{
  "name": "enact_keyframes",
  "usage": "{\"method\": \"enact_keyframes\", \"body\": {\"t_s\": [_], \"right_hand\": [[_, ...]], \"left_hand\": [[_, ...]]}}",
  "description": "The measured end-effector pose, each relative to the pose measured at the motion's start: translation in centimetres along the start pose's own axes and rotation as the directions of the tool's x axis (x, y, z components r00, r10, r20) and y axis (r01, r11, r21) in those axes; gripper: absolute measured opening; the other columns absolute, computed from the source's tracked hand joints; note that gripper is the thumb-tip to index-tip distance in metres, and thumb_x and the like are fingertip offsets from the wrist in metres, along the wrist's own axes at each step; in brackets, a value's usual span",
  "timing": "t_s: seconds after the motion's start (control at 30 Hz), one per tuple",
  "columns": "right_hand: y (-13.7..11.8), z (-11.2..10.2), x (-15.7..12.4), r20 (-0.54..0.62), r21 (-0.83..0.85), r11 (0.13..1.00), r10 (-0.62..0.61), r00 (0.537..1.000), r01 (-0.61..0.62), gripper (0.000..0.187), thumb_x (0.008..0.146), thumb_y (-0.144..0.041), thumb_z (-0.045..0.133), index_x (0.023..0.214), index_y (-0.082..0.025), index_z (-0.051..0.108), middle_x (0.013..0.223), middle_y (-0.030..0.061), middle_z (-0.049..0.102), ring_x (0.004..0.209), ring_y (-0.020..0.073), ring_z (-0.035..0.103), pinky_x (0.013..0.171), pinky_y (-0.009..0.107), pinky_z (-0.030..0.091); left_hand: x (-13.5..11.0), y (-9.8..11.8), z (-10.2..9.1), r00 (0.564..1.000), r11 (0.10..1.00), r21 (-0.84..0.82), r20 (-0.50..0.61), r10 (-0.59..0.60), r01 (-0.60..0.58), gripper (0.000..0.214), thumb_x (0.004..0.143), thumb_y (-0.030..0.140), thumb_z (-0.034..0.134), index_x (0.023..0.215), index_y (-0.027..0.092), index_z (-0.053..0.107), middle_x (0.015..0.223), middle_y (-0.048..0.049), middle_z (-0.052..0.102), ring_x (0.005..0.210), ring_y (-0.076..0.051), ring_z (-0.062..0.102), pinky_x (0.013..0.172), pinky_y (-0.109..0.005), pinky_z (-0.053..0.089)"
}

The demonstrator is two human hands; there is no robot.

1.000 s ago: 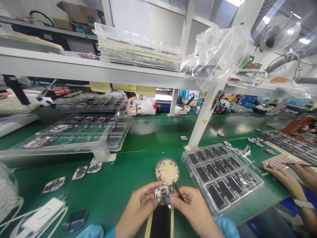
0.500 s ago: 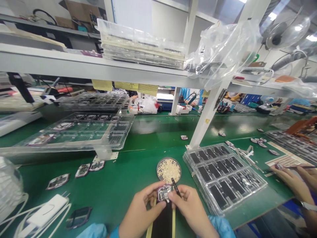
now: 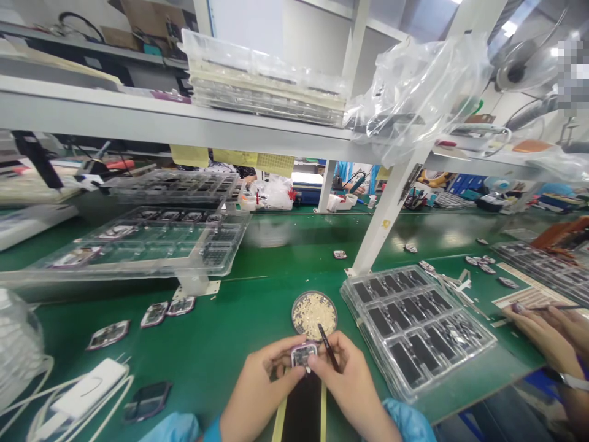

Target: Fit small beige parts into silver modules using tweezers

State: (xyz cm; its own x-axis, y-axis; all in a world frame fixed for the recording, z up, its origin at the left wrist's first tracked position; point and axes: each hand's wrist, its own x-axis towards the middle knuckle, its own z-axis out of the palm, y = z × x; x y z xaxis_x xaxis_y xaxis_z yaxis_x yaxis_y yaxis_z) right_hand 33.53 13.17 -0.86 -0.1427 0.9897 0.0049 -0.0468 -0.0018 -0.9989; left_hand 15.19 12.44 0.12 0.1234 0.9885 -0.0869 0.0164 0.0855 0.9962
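Note:
Between my two hands is a small electronic device housing (image 3: 304, 354) with a purple rim and an open face showing inner parts. My left hand (image 3: 267, 379) is closed on its left side, thumb at the lower edge. My right hand (image 3: 348, 377) has its thumb on the housing's lower right, while slim black tweezers (image 3: 327, 347) are tucked in its fingers, pointing up and away. Just beyond the hands stands a round dish (image 3: 293, 319) with many small pale pieces. A black strip with yellow edges (image 3: 301, 412) runs beneath the hands.
At the right are stacked clear trays (image 3: 416, 331) with dark parts; another person's hands (image 3: 547, 325) work beyond them. Several housings (image 3: 108, 334) lie at the left, near a white adapter (image 3: 87, 387) with cables. A white post (image 3: 381, 221) supports the shelf (image 3: 257, 132) above.
My right thumb has shifted onto the housing's lower right part. The tweezers have swung slightly within my right hand, and the housing has tilted and moved a little.

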Motion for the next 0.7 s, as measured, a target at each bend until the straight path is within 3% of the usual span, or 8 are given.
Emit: {"method": "enact_keyframes", "body": {"t_s": [0.1, 0.3, 0.4, 0.57, 0.7], "right_hand": [[-0.1, 0.4, -0.1, 0.04, 0.07, 0.997, -0.017, 0.999, 0.015, 0.041, 0.083, -0.051, 0.085, 0.096, -0.018, 0.064, 0.091, 0.0046, 0.068, 0.082, 0.0208, 0.062, 0.072, 0.027, 0.049], [-0.5, 1.1, -0.1, 0.074, 0.137, 0.991, -0.018, 0.997, 0.008, 0.038, 0.085, -0.05, 0.084, 0.093, -0.017, 0.069, 0.087, 0.0048, 0.07, 0.078, 0.0207, 0.064, 0.069, 0.027, 0.052], [-0.5, 1.3, -0.2, 0.073, 0.117, 0.993, -0.026, 0.997, 0.018, 0.037, 0.087, -0.051, 0.082, 0.088, -0.017, 0.068, 0.081, 0.0036, 0.069, 0.075, 0.0203, 0.064, 0.069, 0.027, 0.05], [0.0, 1.3, -0.6, 0.039, 0.036, 0.997, -0.063, 0.997, 0.062, 0.036, 0.092, -0.05, 0.075, 0.088, -0.017, 0.063, 0.083, 0.003, 0.065, 0.078, 0.0194, 0.059, 0.07, 0.026, 0.045], [0.8, 1.4, -0.8, 0.012, -0.004, 0.993, -0.114, 0.993, 0.114, 0.038, 0.095, -0.05, 0.071, 0.084, -0.018, 0.056, 0.077, 0.0007, 0.057, 0.072, 0.0174, 0.053, 0.065, 0.025, 0.041]], "left_hand": [[0.3, -0.4, 0.0, 0.994, 0.962, -0.262, 0.092, -0.053, 0.076, 0.052, 0.067, 0.034, 0.089, 0.114, 0.017, 0.075, 0.116, -0.0131, 0.076, 0.104, -0.028, 0.072, 0.095, -0.036, 0.057], [0.0, 0.3, 0.4, 0.993, 0.939, -0.341, 0.117, -0.007, 0.046, 0.042, 0.072, 0.035, 0.089, 0.107, 0.016, 0.076, 0.113, -0.0137, 0.074, 0.1, -0.028, 0.072, 0.084, -0.034, 0.061], [-0.2, 0.4, 0.5, 0.997, 0.974, -0.223, 0.063, 0.055, -0.04, 0.032, 0.077, 0.032, 0.082, 0.105, 0.018, 0.077, 0.109, -0.0104, 0.072, 0.097, -0.027, 0.071, 0.083, -0.033, 0.06], [-0.3, 0.3, 0.4, 0.994, 0.968, 0.227, 0.005, 0.107, -0.106, 0.028, 0.085, 0.029, 0.067, 0.109, 0.021, 0.077, 0.098, -0.0076, 0.074, 0.087, -0.022, 0.067, 0.077, -0.029, 0.052], [-0.7, 0.4, 0.4, 0.996, 0.973, 0.212, -0.015, 0.093, -0.088, 0.026, 0.082, 0.034, 0.069, 0.102, 0.021, 0.079, 0.092, -0.0068, 0.074, 0.081, -0.021, 0.065, 0.071, -0.027, 0.05]]}}
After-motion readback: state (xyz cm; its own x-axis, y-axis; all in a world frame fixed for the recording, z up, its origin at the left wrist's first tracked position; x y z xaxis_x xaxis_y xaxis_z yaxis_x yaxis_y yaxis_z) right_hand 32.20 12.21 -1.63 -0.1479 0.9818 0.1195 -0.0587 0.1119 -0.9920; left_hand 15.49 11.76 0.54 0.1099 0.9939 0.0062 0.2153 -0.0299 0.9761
